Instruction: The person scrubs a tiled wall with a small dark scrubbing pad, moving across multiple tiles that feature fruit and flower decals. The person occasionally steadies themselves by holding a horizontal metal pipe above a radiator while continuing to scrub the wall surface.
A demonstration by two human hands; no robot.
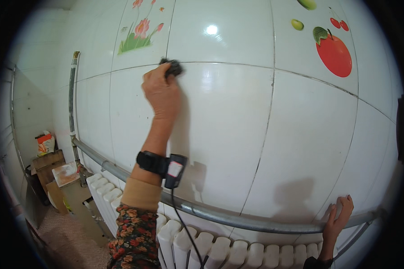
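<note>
My left hand (161,87) is raised to the white wall tiles (222,127), pinching a dark scouring pad (174,67). The pad lies over a grout joint (219,63) below a tile with a pink lotus picture (141,32), and it looks slightly blurred. Around my left forearm a black strap (151,162) carries a small black device (175,170) with a cable. My right hand (339,213) holds nothing. Its fingers are bent and apart, by the wall just above the grey metal pipe (256,224); whether the fingertips touch the tile is hard to tell.
Below the pipe stands a white sectional radiator (222,248). A vertical pipe (72,97) rises at the left. Further left, a bag (46,144) rests on a brown box (48,163), near a stained board (65,174). The right tile bears a red fruit picture (335,55).
</note>
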